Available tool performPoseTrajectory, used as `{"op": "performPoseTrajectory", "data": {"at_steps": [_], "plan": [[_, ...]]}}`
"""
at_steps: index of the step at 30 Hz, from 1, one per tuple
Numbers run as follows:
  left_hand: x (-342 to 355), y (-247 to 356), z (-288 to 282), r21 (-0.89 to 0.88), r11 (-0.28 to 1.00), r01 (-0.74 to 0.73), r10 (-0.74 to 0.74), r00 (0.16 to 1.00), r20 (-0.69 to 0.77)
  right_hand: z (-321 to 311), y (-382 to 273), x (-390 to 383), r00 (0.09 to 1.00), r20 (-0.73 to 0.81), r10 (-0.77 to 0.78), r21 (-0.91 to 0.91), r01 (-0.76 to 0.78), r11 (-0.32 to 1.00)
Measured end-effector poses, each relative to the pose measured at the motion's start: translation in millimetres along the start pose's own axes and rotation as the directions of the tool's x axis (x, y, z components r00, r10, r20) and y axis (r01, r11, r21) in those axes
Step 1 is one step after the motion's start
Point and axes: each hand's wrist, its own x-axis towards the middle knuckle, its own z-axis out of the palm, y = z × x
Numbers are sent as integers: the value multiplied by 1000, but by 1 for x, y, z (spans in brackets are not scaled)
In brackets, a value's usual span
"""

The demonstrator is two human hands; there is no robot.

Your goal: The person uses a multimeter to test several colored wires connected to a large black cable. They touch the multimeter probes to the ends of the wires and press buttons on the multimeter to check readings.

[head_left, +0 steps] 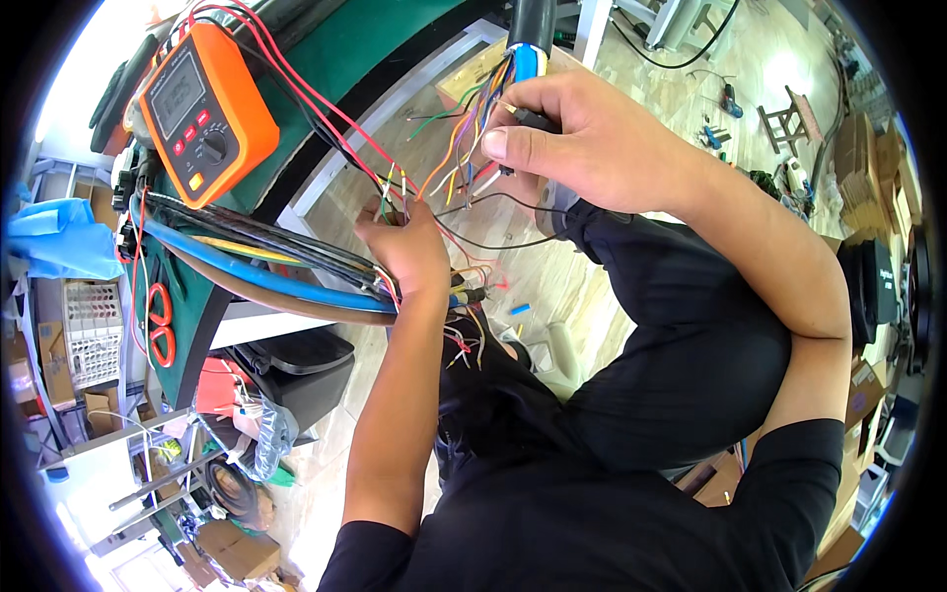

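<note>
My left hand is closed around a few thin wires with pale sleeved ends, where red and black leads from the orange meter come down. Higher and to the right, my right hand pinches a black test probe with a metal-looking tip. Its fingers are beside a fan of loose coloured wires spreading from the cut end of a thick black cable. A thin black lead loops below that hand. The fingertips partly hide what each hand grips.
A bundle of blue, brown and black cables runs from the green table past my left wrist. Red-handled scissors lie on the table edge. A black bin stands below. A wooden stool and tools are on the floor at far right.
</note>
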Motion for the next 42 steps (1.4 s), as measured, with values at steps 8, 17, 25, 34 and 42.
{"op": "performPoseTrajectory", "data": {"at_steps": [8, 17, 25, 34, 42], "plan": [[11, -16, -3, 166, 978, -126, 119, 991, 53, 2, 5, 2, 1000, 15, 11, 35, -11, 999], [13, -13, 2, -13, 999, -43, 43, 998, 35, 3, 1, 0, 1000, -12, 3, 49, -2, 999], [15, -14, 6, 8, 997, -82, 82, 996, 40, 0, 0, -1, 1000, 9, 23, 44, -23, 999], [20, -30, 9, 40, 994, -102, 95, 987, 132, 0, 0, 0, 1000, 2, 12, 2, -12, 1000], [9, -17, 9, 54, 998, -39, 26, 975, 219, 0, 2, 2, 1000, 17, 9, -5, -9, 1000]]}}
